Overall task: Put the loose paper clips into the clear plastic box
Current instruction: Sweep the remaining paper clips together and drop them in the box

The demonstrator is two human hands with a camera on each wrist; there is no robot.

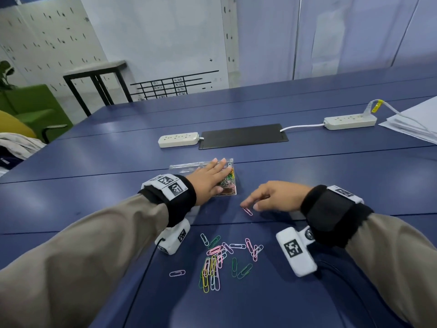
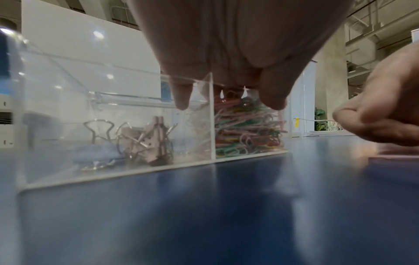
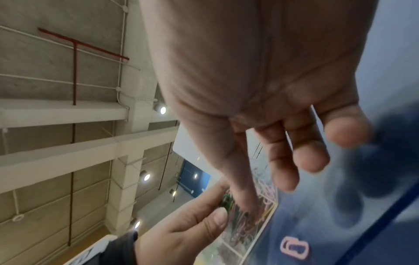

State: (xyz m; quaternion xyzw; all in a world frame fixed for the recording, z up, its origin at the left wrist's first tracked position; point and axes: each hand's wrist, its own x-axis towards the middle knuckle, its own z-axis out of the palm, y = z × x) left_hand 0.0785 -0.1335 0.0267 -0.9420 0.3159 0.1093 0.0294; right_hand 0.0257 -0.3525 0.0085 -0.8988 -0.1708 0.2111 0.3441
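Note:
The clear plastic box (image 1: pixel 230 194) sits mid-table, its right compartment (image 2: pixel 247 130) heaped with coloured paper clips. My left hand (image 1: pixel 212 177) lies flat across the top of the box, fingers straight (image 2: pixel 226 80). Just right of the box my right hand (image 1: pixel 250 205) hovers low with loosely bent fingers and holds nothing. One pink paper clip (image 1: pixel 247 211) lies on the table under its fingertips, also seen in the right wrist view (image 3: pixel 294 248). A scattered pile of loose clips (image 1: pixel 220 259) lies nearer me, between my forearms.
The box's left compartment holds binder clips (image 2: pixel 145 141), and its clear lid (image 1: pixel 186 167) lies open behind it. On the far side of the blue table (image 1: pixel 331 176) are two white power strips (image 1: pixel 178 139), a black mat (image 1: pixel 243 136) and stacked paper (image 1: pixel 416 124).

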